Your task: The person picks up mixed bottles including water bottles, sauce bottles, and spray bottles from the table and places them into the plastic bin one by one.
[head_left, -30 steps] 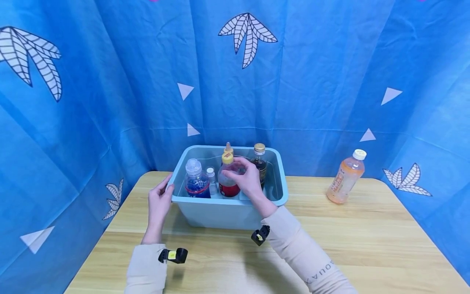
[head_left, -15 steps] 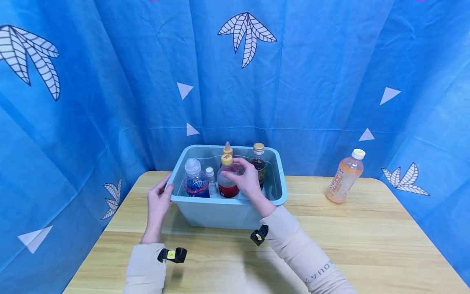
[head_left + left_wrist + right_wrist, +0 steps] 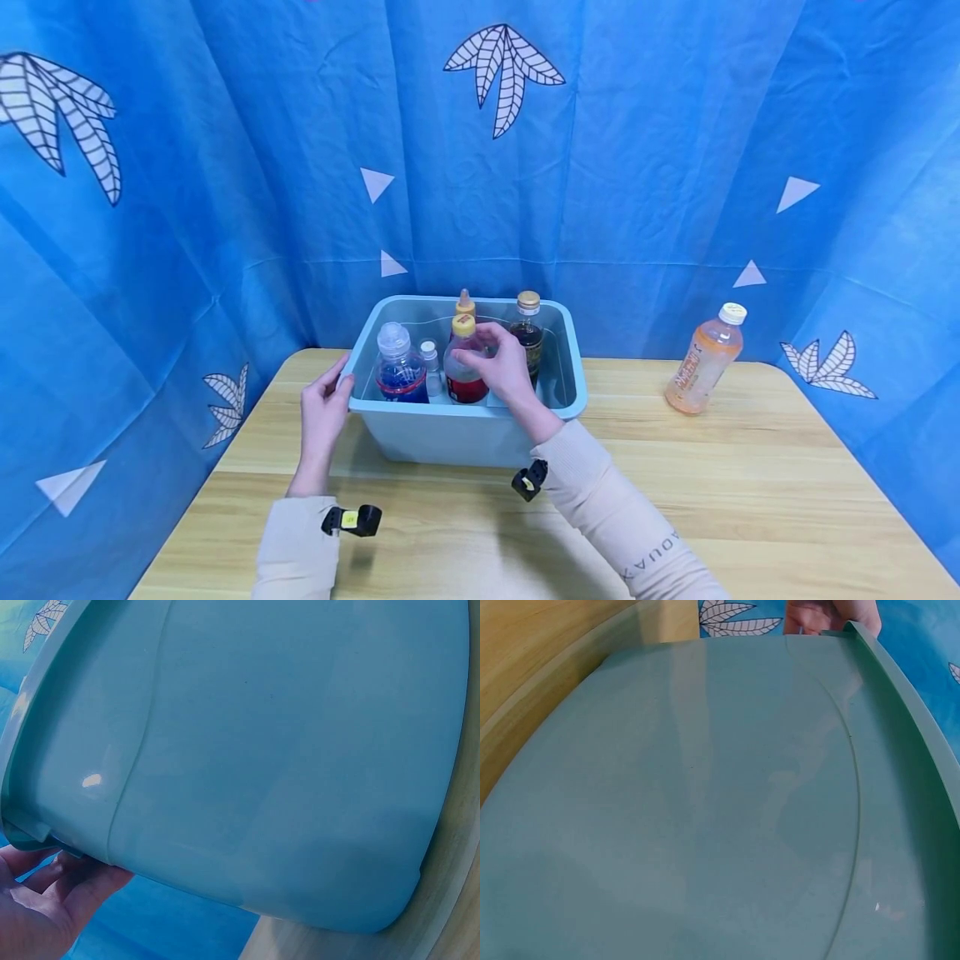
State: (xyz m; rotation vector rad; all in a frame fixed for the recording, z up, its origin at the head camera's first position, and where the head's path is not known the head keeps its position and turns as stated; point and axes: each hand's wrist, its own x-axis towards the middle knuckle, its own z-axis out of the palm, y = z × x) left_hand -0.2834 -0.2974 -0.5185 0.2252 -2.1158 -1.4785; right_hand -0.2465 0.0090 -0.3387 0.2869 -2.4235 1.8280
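A light blue plastic bin (image 3: pixel 450 437) stands on the wooden table with several bottles inside. My left hand (image 3: pixel 324 408) grips the bin's left rim, thumb toward the front and fingers beneath the lip, as the left wrist view also shows. Reaching over the front rim, my right hand (image 3: pixel 504 367) holds a clear bottle (image 3: pixel 467 385) with a yellow cap and red label by its upper part. Around it are a blue-labelled bottle (image 3: pixel 400 375), a small white-capped bottle (image 3: pixel 431 367), a yellow nozzle-topped bottle (image 3: pixel 465 305) and a dark bottle with a gold cap (image 3: pixel 529 337). The right wrist view shows mainly the bin's front wall.
An orange-tinted bottle (image 3: pixel 705 358) with a white cap stands on the table (image 3: pixel 750 475), right of the bin. A blue patterned curtain (image 3: pixel 637 167) hangs behind the table and along both sides.
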